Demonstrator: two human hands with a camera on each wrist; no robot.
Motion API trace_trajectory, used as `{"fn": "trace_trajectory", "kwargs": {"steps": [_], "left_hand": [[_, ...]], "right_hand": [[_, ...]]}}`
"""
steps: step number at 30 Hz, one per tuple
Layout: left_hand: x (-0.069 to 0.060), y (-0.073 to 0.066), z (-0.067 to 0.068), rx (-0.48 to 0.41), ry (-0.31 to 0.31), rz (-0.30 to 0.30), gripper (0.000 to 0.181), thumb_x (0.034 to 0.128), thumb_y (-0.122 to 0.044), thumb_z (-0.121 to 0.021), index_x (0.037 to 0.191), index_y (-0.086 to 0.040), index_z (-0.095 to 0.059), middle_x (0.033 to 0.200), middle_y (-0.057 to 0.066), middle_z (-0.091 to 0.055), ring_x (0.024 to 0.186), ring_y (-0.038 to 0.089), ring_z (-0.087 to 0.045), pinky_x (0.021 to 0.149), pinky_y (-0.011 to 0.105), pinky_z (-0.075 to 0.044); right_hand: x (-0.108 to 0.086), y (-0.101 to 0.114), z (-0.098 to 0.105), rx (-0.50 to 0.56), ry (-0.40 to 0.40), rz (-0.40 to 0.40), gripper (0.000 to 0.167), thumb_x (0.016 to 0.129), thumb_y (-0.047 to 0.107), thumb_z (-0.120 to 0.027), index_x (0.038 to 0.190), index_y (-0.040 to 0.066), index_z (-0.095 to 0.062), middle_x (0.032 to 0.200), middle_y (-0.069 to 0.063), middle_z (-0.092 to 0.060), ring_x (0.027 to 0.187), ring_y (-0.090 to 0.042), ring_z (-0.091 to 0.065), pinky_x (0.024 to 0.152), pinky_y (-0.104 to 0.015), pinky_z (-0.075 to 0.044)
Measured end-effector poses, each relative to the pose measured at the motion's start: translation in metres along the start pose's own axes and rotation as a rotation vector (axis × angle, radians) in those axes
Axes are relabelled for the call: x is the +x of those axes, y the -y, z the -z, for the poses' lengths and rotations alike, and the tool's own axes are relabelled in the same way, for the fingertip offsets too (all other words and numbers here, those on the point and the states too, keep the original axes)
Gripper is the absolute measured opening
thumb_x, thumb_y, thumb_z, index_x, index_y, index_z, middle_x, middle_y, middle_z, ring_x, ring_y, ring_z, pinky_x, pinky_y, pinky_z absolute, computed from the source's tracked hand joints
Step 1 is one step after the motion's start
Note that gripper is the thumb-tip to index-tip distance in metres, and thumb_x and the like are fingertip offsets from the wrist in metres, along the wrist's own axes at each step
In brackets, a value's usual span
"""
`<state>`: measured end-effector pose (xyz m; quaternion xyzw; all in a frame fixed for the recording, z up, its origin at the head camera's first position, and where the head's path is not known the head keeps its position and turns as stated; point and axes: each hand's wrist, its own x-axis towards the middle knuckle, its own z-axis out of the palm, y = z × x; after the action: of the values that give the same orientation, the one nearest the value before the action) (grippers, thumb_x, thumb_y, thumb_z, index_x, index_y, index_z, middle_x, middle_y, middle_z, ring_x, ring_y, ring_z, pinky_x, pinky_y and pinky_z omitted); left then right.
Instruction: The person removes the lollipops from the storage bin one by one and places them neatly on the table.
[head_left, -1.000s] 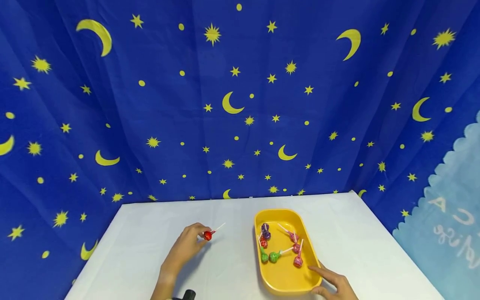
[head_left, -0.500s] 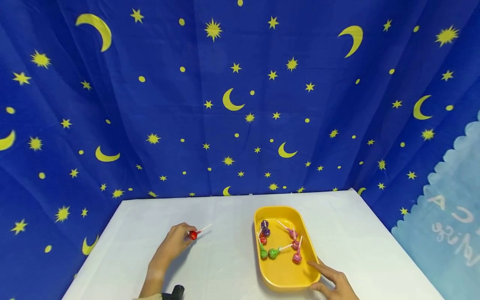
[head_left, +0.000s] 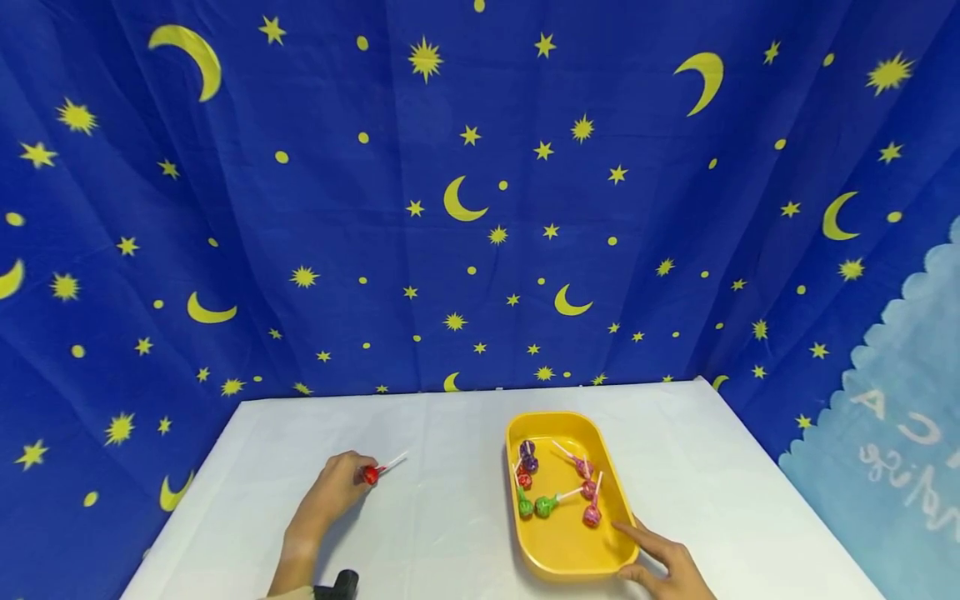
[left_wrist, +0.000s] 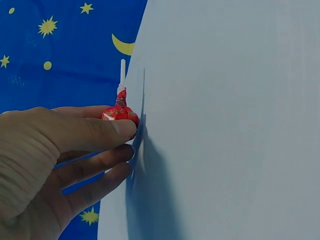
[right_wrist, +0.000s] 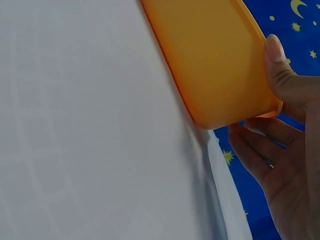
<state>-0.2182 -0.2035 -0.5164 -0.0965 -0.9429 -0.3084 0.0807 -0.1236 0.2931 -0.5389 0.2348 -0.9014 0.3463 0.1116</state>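
Blue curtain (head_left: 337, 217) behind, printed with yellow moons and stars; white-covered table (head_left: 450, 508) in front of it.

Left part of table: my left hand (head_left: 330, 492), a black fitting (head_left: 344, 585) at its wrist. Grip: thumb and forefinger pinch the wrapped head of a red lollipop (head_left: 371, 475); the other fingers are spread loosely. I hold it by the head, presumably because that is the firm part; the stick stays free, pointing towards the table's far right corner. Shadow falls close by; cannot tell whether the sweet touches the cloth.

Right of the table's middle: yellow tray (head_left: 566, 550), lengthwise from near edge to far. Like colours lie together. Along its left wall, far to near: two purple sweets (head_left: 531, 463), a red one (head_left: 524, 481), then two green sweets (head_left: 545, 507), one nearer the middle. Along the right wall: three pink sweets (head_left: 592, 517), sticks at differing angles.

Near right corner of tray: my right hand (head_left: 671, 571) pinches the wall between thumb and fingers, probably to steady it.

Far right: pale blue panel (head_left: 907, 367), white lettering apparently reversed. I make out an A and perhaps a C; the cursive line below is unreadable. Wrappers patterned, no brand legible.
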Motion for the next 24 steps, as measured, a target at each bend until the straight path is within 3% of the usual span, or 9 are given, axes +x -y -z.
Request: {"fn": "trace_trajectory", "kwargs": {"steps": [4,11,24], "left_hand": [[-0.0003,0.0017,0.0007,-0.011,0.010,0.005,0.022,0.0707,0.010,-0.074,0.089,-0.003,-0.074,0.082,0.004,-0.066,0.076,0.015,-0.061,0.072,0.033,-0.053],[-0.0021,0.0016,0.0015,0.001,0.028,0.033,0.021,0.0721,0.008,-0.076,0.085,-0.008,-0.074,0.084,0.003,-0.067,0.076,0.015,-0.061,0.070,0.034,-0.052],[-0.0021,-0.0020,0.0039,-0.011,0.060,0.070,0.032,0.0741,0.005,-0.076,0.105,0.002,-0.072,0.088,0.007,-0.067,0.077,0.018,-0.065,0.072,0.039,-0.055]], "right_hand": [[-0.0002,0.0002,-0.0004,-0.002,-0.007,-0.001,0.049,0.079,0.019,-0.079,0.125,0.013,-0.066,0.121,-0.026,-0.062,0.118,-0.001,-0.050,0.086,-0.025,-0.054],[0.0001,0.0026,0.0009,0.018,0.048,-0.074,0.047,0.083,0.022,-0.075,0.128,0.011,-0.064,0.125,-0.024,-0.061,0.119,-0.001,-0.050,0.087,-0.026,-0.054],[-0.0001,-0.0001,-0.0019,0.026,-0.003,-0.006,0.048,0.080,0.020,-0.078,0.125,0.009,-0.066,0.123,-0.027,-0.061,0.119,0.003,-0.048,0.086,-0.023,-0.054]]}}
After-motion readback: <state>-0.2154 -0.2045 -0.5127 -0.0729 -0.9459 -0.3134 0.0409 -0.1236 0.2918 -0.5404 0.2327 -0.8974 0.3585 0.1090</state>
